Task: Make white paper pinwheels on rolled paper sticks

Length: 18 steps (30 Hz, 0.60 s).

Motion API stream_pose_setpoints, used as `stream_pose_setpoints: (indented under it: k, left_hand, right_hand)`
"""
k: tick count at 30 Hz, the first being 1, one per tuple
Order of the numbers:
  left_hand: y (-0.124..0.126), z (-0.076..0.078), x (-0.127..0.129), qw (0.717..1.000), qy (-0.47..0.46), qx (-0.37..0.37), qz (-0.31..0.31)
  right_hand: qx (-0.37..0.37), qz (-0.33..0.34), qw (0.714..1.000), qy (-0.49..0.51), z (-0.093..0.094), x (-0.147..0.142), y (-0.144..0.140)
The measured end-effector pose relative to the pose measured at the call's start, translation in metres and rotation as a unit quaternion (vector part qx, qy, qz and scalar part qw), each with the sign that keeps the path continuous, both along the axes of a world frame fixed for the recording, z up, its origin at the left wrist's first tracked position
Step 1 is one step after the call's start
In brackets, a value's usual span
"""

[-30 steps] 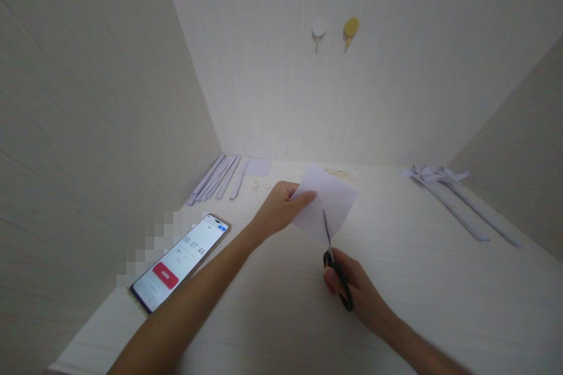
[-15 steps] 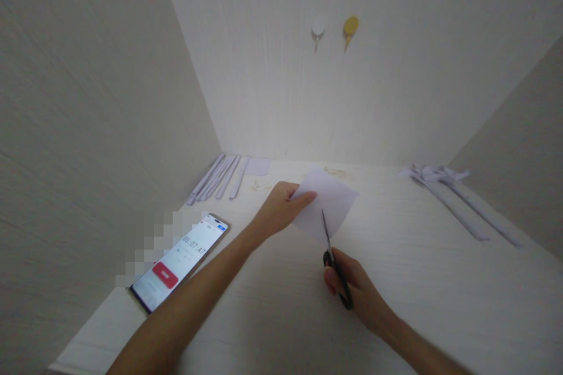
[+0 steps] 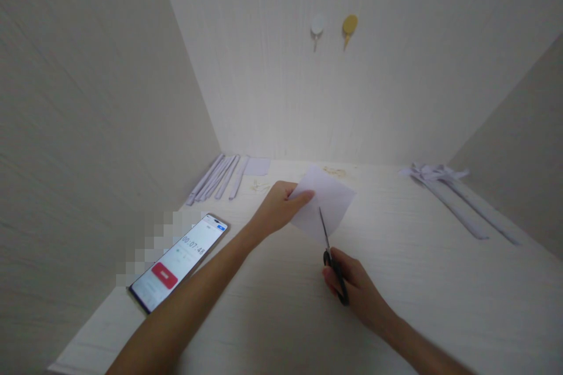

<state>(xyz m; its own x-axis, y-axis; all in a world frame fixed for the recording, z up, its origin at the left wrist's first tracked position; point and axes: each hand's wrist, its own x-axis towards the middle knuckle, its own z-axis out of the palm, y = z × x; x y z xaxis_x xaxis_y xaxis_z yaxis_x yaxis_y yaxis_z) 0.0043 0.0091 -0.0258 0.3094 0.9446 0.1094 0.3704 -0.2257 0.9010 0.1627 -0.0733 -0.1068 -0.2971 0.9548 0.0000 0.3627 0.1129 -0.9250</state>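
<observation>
Head view shows two bare hands, one sheet of paper and one pair of scissors over a pale counter (image 3: 440, 304). The left hand (image 3: 275, 210) pinches the left edge of the paper sheet (image 3: 328, 199) between thumb and fingers, holding it raised and tilted above the middle of the counter. The right hand (image 3: 358, 290) has its fingers clenched through the black handles of the scissors (image 3: 331, 255), whose blades run up into the sheet's lower edge.

One phone (image 3: 180, 261) lies on the counter at the left, its screen lit with a timer and a red button. About five cut paper strips (image 3: 217, 177) lie side by side at the far left corner, with one small paper rectangle (image 3: 258, 166) just beside them. A second bunch of longer strips (image 3: 453, 193) lies at the far right; their number cannot be counted where they overlap. Two hooks hang on the back wall, one white hook (image 3: 317, 24) and one yellow hook (image 3: 350, 24).

A pixelated patch covers the area left of the phone. How far apart the blades stand is hard to make out. Both forearms are cut off by the lower edge.

Since half a second ago the scissor tips have advanced slightly into the sheet, and the timer has gone from 00:07:47 to 00:07:48.
</observation>
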Motion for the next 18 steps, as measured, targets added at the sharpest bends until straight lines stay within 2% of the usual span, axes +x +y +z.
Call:
stream_pose_setpoints:
  k: [18]
  left_hand:
    - [0.002, -0.0021, -0.0005, 1.0, -0.004, 0.008, 0.001]
  right_hand:
    - [0.005, -0.006, 1.0, -0.018, -0.0031, 0.0002, 0.0009]
